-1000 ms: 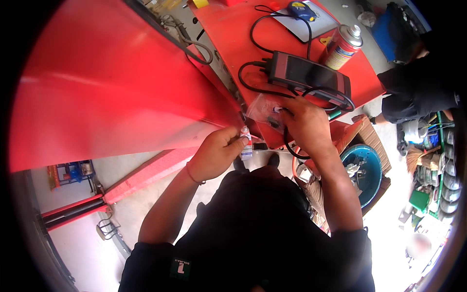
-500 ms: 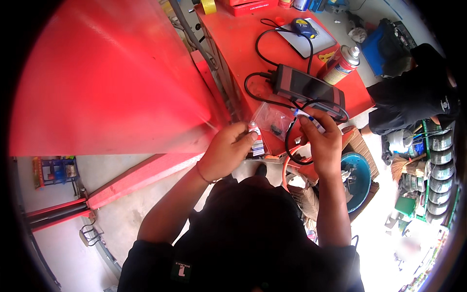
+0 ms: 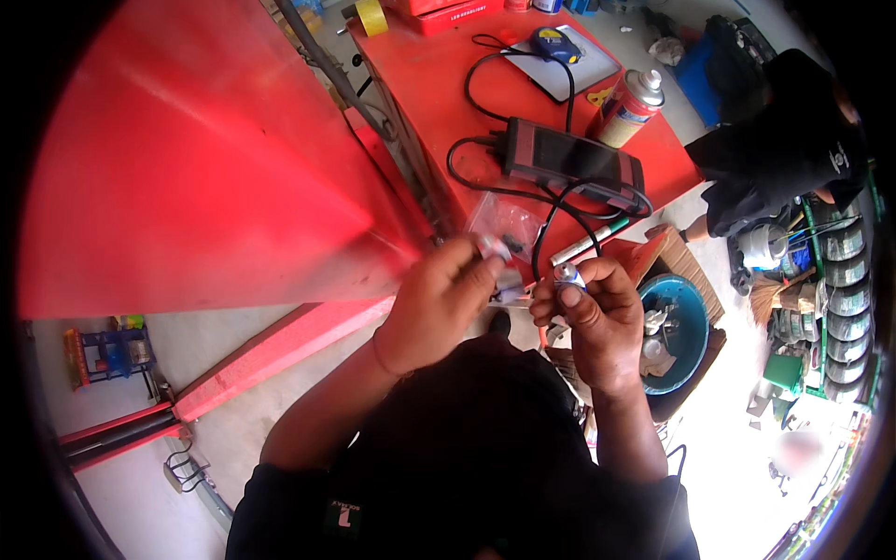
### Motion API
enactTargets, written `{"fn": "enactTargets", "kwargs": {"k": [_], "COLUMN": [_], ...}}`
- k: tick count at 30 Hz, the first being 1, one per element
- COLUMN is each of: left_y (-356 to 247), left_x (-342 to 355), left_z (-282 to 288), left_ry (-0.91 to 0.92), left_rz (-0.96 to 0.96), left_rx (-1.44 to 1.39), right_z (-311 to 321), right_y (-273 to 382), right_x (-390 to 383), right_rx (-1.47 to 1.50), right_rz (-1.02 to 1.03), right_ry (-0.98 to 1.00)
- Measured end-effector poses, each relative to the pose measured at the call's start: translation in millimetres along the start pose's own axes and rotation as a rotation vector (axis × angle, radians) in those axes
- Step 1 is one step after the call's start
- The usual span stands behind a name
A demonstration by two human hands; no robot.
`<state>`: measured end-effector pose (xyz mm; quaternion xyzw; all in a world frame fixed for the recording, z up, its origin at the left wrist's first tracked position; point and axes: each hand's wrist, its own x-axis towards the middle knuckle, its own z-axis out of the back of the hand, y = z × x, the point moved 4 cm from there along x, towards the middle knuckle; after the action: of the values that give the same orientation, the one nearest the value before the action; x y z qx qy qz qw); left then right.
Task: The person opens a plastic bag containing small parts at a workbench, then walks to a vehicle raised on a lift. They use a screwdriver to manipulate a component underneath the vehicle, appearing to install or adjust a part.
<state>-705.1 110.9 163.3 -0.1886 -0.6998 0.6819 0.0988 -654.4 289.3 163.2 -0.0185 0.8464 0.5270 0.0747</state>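
Fingers of the left hand (image 3: 437, 313) pinch a small blurry tube (image 3: 493, 248) near the middle of the frame. Just to the right, the right hand (image 3: 605, 329) has its thumb and fingers tight on another tube (image 3: 567, 276), metal tip up. The tubes do not touch. Picking up both looks done. That tip looks bare, but it is too small to be sure. Nothing shows squeezed out, so any squeezing seems left to do. Above them, a clear bag (image 3: 509, 220) lies on the red table (image 3: 420, 93).

A blurred tube (image 3: 494, 247) and a metal-tipped blue-and-white tube (image 3: 567, 276) are held apart.
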Motion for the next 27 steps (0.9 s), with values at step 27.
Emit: {"fn": "enactTargets", "kwargs": {"k": [27], "left_y": [28.9], "left_x": [-0.1], "left_z": [-17.8], "left_ry": [-0.204], "left_rz": [0.263], "left_rx": [-1.024], "right_z": [-34.0], "right_y": [-38.8], "right_x": [-33.0], "right_rx": [-0.426], "right_rz": [0.452], "right_ry": [0.022]}}
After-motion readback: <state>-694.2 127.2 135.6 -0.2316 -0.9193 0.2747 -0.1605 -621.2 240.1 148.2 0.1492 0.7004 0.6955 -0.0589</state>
